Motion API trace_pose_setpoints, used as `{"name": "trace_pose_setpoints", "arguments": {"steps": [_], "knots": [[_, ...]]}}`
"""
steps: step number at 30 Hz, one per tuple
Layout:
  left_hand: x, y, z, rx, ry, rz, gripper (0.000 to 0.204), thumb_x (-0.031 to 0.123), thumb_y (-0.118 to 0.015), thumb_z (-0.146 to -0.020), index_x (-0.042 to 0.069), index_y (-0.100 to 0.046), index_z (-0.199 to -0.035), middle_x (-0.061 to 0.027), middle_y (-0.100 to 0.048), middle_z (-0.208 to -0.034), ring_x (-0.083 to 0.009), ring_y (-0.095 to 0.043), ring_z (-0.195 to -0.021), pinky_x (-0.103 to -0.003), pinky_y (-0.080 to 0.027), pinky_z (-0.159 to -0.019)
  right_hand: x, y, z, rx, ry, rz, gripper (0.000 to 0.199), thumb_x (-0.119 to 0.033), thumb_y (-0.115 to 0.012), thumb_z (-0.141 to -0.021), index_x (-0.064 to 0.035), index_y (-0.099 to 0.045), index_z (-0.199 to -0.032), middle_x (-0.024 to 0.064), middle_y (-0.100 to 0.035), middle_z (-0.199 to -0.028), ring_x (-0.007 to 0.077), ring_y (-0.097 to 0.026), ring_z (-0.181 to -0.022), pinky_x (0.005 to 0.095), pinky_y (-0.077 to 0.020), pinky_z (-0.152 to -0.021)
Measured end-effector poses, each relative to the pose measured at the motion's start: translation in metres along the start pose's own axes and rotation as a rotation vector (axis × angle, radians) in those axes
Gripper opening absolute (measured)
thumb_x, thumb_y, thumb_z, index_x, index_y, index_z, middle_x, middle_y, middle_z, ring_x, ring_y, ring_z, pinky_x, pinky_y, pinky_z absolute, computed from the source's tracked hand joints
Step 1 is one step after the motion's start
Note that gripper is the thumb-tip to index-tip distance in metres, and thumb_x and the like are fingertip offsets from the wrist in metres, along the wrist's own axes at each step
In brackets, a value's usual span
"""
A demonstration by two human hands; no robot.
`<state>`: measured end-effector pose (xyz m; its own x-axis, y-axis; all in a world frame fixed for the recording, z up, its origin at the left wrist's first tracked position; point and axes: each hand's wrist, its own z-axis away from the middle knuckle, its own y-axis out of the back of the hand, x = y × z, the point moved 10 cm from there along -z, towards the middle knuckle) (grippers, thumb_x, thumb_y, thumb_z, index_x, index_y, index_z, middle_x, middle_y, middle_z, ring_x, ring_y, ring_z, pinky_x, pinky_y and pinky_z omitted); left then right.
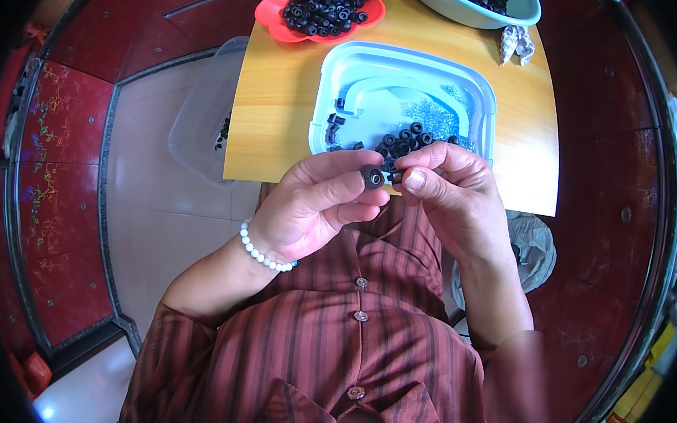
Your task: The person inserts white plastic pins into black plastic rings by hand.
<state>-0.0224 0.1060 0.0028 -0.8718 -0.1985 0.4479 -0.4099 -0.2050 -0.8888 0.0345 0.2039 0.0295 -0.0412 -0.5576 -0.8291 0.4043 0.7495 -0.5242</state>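
Tray [481, 96] at the near edge of the bench [276, 91], with rings [409, 138] in it. Plate [269, 9] of rings behind it to the left; basin [521, 9] behind to the right. Both hands just before the tray.

Both forearms are raised from the lower edge and bent in toward the middle of the striped dark red buttoned shirt [323, 342]. The left hand [315, 206] is curled above the shirt, and a small black round ring [372, 176] is pinched at its fingertips. The right hand [452, 191] is held just beside it, fingers bent, thumb pressed forward. The fingertips of both hands are nearly touching. A white bead bracelet [262, 253] is worn on the left wrist.
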Motion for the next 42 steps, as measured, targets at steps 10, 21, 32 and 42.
{"name": "trace_pose_setpoints", "arguments": {"steps": [10,21,32,42], "knots": [[0.005,-0.006,0.004,0.040,-0.027,-0.103,0.029,0.001,-0.056,-0.089,0.000,-0.057,-0.118,-0.0148,-0.064,-0.107,-0.0236,-0.065,-0.094,-0.029,-0.056,-0.081,-0.007,-0.009,0.006,-0.003,0.038,0.091,0.009,-0.005,-0.068,-0.082,0.0010,-0.065,-0.088,0.0056,-0.065,-0.075,0.0088,-0.059,-0.063,0.0213,-0.0466,-0.054],[0.014,-0.004,0.007,0.180,-0.111,-0.347,0.026,0.006,-0.058,-0.089,0.002,-0.058,-0.115,-0.0112,-0.066,-0.099,-0.0178,-0.066,-0.081,-0.029,-0.056,-0.070,-0.028,-0.021,0.009,-0.037,0.246,0.331,0.007,0.002,-0.067,-0.081,0.0017,-0.064,-0.087,0.0075,-0.065,-0.081,0.0118,-0.062,-0.074,0.0262,-0.0512,-0.064],[0.036,-0.023,0.008,-0.038,-0.549,-0.889,0.019,0.005,-0.064,-0.085,0.001,-0.066,-0.103,-0.0087,-0.059,-0.105,-0.0139,-0.059,-0.095,-0.023,-0.053,-0.074,0.049,-0.025,0.009,-0.223,-0.331,-0.364,0.025,-0.011,-0.071,-0.080,0.0000,-0.064,-0.101,0.0063,-0.063,-0.086,0.0143,-0.059,-0.080,0.0303,-0.0473,-0.080],[0.040,-0.066,0.026,-0.210,-0.724,-1.383,0.039,0.011,-0.074,-0.074,0.000,-0.064,-0.110,-0.0144,-0.062,-0.107,-0.0275,-0.062,-0.093,-0.033,-0.050,-0.082,0.053,-0.033,0.017,-0.164,-0.231,-0.395,0.019,-0.016,-0.063,-0.088,-0.0004,-0.065,-0.098,0.0036,-0.063,-0.085,0.0103,-0.058,-0.075,0.0243,-0.0479,-0.071]]}}
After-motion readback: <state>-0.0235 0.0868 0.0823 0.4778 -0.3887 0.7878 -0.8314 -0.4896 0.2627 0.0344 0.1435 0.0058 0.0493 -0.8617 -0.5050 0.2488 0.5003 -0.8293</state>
